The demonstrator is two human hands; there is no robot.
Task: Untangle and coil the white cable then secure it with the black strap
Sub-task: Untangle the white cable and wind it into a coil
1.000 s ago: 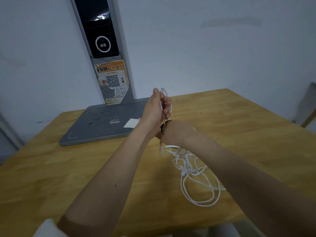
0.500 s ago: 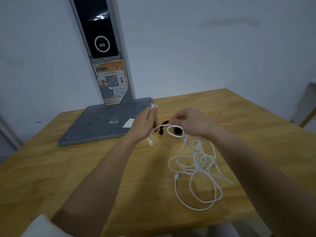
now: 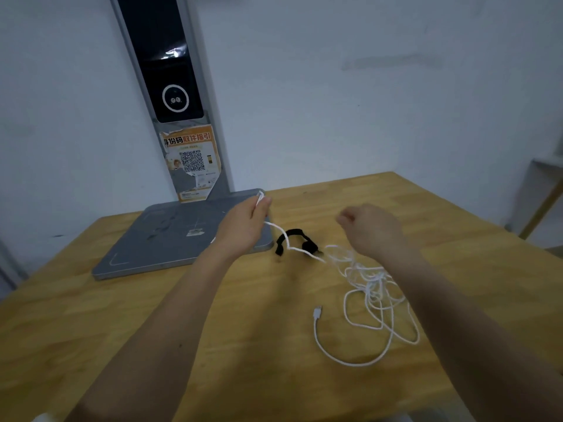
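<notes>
The person's left hand (image 3: 243, 226) is raised above the light wooden tabletop (image 3: 91, 324), with thumb and fingers pinched on one end of the thin white cable (image 3: 368, 287); a short bit of that end sticks up past the fingertips (image 3: 265, 203), and from the hand the cable runs down and to the right, crossing in front of the black fabric strap (image 3: 294, 240). The strap lies on the wood in an arched loop, just beside the front right corner of the flat grey metal base plate (image 3: 170, 239). The right hand (image 3: 370, 229) hovers above the table to the right of the strap, its fingers curled inward; whether any strand is held in them cannot be told, since the back of the hand hides the palm. Below and in front of that hand the rest of the cable lies on the tabletop in a loose tangle of overlapping loops, and its free silver-tipped plug (image 3: 317, 312) rests on the wood at the tangle's left side. A grey upright post with a glossy black panel (image 3: 170, 71) rises from the back of the base plate, and a torn orange sticker with a QR code (image 3: 192, 161) is stuck on its lower part. No container appears anywhere on the table.
</notes>
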